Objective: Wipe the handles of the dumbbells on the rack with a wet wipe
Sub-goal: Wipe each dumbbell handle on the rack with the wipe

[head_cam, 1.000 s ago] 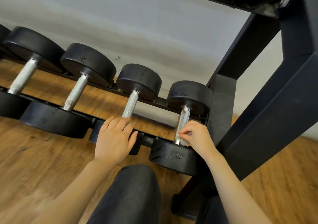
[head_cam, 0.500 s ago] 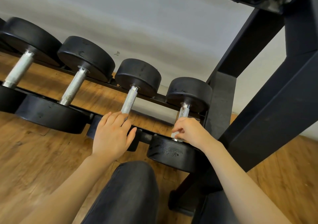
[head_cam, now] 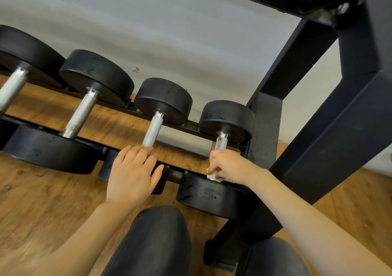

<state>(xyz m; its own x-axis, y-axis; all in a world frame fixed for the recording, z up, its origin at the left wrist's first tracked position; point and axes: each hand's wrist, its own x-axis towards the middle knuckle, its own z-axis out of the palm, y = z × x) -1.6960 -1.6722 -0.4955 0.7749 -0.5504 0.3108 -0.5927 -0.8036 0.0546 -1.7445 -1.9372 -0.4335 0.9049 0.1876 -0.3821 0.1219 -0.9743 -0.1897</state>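
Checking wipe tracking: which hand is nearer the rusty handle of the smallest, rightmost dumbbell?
Right. The right hand grips the rusty handle with the white wet wipe; the left hand rests on the neighbouring dumbbell, clear of it.

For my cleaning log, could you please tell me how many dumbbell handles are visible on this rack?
4: far-left handle, cut by the frame edge; second handle; third handle, above the left hand; rightmost handle, gripped by the right hand. More may lie off-frame.

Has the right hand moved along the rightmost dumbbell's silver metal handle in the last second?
Yes. The right hand, holding the white wipe, slid down the silver handle toward the near black weight head.
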